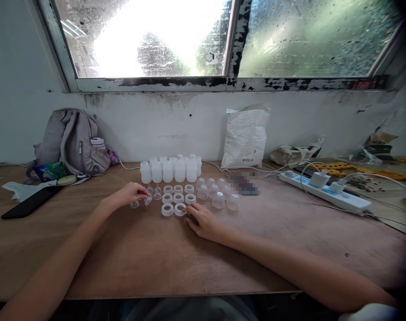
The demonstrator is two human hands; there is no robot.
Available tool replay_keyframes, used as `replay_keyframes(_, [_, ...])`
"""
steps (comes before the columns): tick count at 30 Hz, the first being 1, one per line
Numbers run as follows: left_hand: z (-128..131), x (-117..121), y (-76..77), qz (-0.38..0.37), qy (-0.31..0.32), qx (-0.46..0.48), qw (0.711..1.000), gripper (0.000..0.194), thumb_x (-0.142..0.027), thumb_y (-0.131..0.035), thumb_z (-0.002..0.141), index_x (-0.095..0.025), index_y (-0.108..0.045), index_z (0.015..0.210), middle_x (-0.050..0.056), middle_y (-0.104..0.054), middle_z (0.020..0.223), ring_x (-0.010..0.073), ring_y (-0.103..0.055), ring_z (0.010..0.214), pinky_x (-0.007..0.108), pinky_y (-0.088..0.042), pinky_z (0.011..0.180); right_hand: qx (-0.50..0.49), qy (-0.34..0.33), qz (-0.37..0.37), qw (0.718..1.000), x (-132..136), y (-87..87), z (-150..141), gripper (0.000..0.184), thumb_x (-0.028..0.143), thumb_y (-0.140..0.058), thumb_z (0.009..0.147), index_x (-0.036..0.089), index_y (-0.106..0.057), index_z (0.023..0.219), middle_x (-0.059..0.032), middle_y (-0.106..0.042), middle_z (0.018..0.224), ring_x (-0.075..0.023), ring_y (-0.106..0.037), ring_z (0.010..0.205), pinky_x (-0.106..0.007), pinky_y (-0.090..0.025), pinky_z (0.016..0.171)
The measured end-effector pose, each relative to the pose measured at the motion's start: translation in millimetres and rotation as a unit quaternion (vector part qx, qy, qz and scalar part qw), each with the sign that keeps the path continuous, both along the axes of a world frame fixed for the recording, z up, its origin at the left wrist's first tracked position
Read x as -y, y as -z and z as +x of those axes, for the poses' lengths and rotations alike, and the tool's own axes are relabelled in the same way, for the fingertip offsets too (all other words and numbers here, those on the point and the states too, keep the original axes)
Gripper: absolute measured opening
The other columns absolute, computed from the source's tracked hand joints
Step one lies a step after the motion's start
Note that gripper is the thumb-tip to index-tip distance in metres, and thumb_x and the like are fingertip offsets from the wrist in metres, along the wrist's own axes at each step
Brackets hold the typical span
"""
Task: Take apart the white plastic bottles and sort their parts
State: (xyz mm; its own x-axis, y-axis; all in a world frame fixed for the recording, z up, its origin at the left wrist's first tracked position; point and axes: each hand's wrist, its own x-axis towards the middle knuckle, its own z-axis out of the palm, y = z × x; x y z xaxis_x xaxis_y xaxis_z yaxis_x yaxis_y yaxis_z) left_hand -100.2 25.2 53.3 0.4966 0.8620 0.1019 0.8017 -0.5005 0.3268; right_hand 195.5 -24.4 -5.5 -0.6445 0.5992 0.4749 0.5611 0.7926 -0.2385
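My left hand point(136, 193) is closed in a pinch on a clear silicone teat point(148, 199), held just over the table. Beside it lie more clear teats point(157, 193), some partly behind the fingers. White bottle screw rings point(167, 209) stand in short rows to the right of the teats. My right hand point(204, 221) rests low at the front of these rows, thumb apart from the fingers, with a fingertip against the nearest ring point(179, 210). What lies under its fingers is hidden. Clear dome caps point(218, 200) stand beyond that hand, and frosted white bottles point(179, 170) stand behind the rings.
A grey backpack point(72, 140) and a black flat case point(32, 203) are at the left. Against the wall leans a white plastic bag point(245, 137). On the right lies a power strip point(326, 191) with plugs and trailing cables. A blurred dark object point(244, 183) lies behind the caps.
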Motion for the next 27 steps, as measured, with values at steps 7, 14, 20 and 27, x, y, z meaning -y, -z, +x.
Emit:
replay_keyframes(7, [-0.7, 1.2, 3.1, 0.104, 0.022, -0.105, 0.989, 0.035, -0.040, -0.037, 0.083, -0.020, -0.066, 0.081, 0.006, -0.062, 0.080, 0.0174, -0.053, 0.076, 0.025, -0.037, 0.066, 0.007, 0.003, -0.003, 1.000, -0.3, 0.7, -0.1, 0.025, 0.013, -0.046, 0.076, 0.018, -0.049, 0.101, -0.0078, -0.053, 0.093, -0.0197, -0.049, 0.089, -0.033, -0.042, 0.078])
replay_keyframes(14, [2.3, 5.2, 2.0, 0.059, 0.012, -0.098, 0.993, 0.032, -0.046, -0.045, 0.076, -0.022, -0.065, 0.082, 0.002, -0.063, 0.076, 0.0154, -0.054, 0.072, 0.023, -0.035, 0.064, 0.008, 0.005, -0.007, 1.000, 0.1, -0.3, -0.6, 0.025, 0.013, -0.047, 0.076, 0.017, -0.050, 0.101, -0.0079, -0.053, 0.093, -0.0193, -0.050, 0.088, -0.033, -0.042, 0.078])
replay_keyframes(20, [0.6, 2.4, 4.2, 0.017, -0.011, -0.090, 0.996, 0.030, -0.046, -0.050, 0.072, -0.021, -0.065, 0.079, 0.001, -0.063, 0.071, 0.0137, -0.054, 0.065, 0.021, -0.034, 0.058, 0.010, 0.007, -0.008, 1.000, 0.1, 0.1, -0.5, 0.025, 0.013, -0.047, 0.076, 0.017, -0.050, 0.100, -0.0082, -0.054, 0.095, -0.0191, -0.050, 0.089, -0.032, -0.042, 0.078])
replay_keyframes(27, [-0.8, 2.4, 3.0, 0.021, -0.018, -0.096, 0.995, 0.027, -0.044, -0.052, 0.069, -0.021, -0.065, 0.078, 0.001, -0.062, 0.070, 0.0138, -0.054, 0.063, 0.021, -0.033, 0.056, 0.009, 0.004, -0.004, 1.000, 0.2, 0.2, -0.1, 0.025, 0.014, -0.047, 0.077, 0.017, -0.050, 0.100, -0.0081, -0.054, 0.094, -0.0196, -0.050, 0.089, -0.033, -0.042, 0.078])
